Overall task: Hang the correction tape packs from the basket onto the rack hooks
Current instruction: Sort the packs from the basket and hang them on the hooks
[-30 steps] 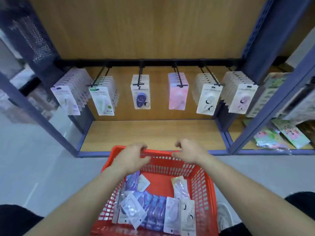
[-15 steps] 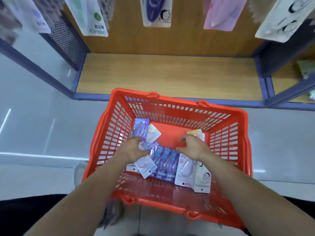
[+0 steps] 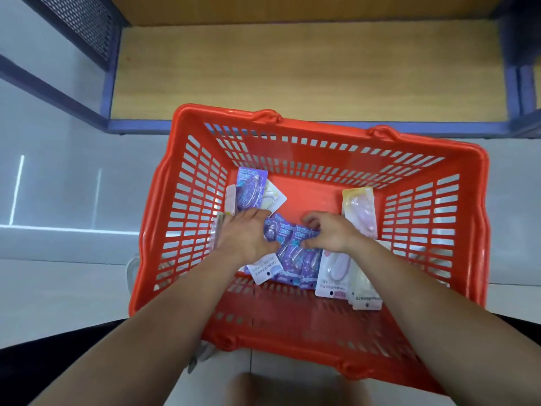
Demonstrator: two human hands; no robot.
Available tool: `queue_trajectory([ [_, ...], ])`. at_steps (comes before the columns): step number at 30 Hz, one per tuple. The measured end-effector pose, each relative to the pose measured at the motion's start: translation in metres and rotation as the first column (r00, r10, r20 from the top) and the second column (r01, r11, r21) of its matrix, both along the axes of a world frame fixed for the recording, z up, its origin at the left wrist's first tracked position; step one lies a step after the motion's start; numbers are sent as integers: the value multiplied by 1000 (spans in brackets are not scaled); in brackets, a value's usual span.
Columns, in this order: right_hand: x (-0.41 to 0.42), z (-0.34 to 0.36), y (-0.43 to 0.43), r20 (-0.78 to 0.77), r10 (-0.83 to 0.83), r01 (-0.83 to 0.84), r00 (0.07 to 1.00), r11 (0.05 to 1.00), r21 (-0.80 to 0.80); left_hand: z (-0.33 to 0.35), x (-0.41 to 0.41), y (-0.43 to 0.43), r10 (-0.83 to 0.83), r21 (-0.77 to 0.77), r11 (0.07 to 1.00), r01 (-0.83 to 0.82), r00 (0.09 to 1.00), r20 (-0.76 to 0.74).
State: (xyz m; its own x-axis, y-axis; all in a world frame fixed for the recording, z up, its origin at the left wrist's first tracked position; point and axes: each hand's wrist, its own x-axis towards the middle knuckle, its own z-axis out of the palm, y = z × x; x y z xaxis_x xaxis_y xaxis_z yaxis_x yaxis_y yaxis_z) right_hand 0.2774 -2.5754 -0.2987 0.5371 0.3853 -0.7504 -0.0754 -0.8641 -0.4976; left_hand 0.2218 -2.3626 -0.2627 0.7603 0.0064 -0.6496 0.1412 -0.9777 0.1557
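Observation:
The red basket (image 3: 322, 133) stands on the floor below me with several correction tape packs lying in it. A row of purple packs (image 3: 289, 259) lies in the middle, another purple pack (image 3: 250, 189) at the far left, a yellow-topped pink pack (image 3: 360, 209) at the far right, and white packs (image 3: 333, 271) nearer me. My left hand (image 3: 246, 238) rests flat on the packs at the left, fingers stretched out. My right hand (image 3: 328, 232) has its fingers curled and pinches the top of one purple pack. The rack hooks are out of view.
The wooden bottom shelf (image 3: 292, 68) with its blue frame lies just beyond the basket. A dark mesh side panel (image 3: 82, 22) rises at the upper left. Pale glossy floor tiles (image 3: 73, 186) surround the basket.
The view has tilted down, so the hanging packs have left the frame. Both hands went from the basket's far rim down into the basket and onto the packs.

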Motion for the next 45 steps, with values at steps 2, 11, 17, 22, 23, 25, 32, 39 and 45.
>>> queue_trajectory([
  [2, 1, 0, 1, -32, 3, -3, 999, 1000, 10, -2, 4, 1, 3, -7, 1000, -3, 1000, -11],
  [11, -3, -13, -8, -16, 21, -20, 1000, 997, 70, -15, 7, -7, -97, -4, 995, 97, 991, -95],
  [17, -1, -15, -8, -133, -64, 78, 989, 992, 104, -18, 13, -8, 59, -137, 988, -74, 993, -104],
  [22, -4, -17, -6, -172, -103, 123, 980, 986, 113, -23, 9, -15, 21, -127, 991, -29, 998, -64],
  [23, -5, -18, -6, -157, -119, 138, 980, 983, 119, -24, 9, -14, 21, -138, 990, -28, 998, -55],
  [25, -7, -20, -6, -100, -129, 141, 987, 982, 124, -27, 10, -10, 37, -182, 982, -45, 998, -51],
  [32, -8, -17, -8, -98, -120, 135, 988, 978, 158, -30, 24, -12, -15, -194, 981, -16, 988, -153],
  [39, -7, -23, -5, -119, -36, 54, 992, 987, 148, -16, 22, -3, -95, -184, 981, 63, 981, -167],
  [45, 1, -6, 2, -151, -247, 282, 957, 909, 306, -3, 28, 8, 94, -234, 967, -100, 995, -37],
])
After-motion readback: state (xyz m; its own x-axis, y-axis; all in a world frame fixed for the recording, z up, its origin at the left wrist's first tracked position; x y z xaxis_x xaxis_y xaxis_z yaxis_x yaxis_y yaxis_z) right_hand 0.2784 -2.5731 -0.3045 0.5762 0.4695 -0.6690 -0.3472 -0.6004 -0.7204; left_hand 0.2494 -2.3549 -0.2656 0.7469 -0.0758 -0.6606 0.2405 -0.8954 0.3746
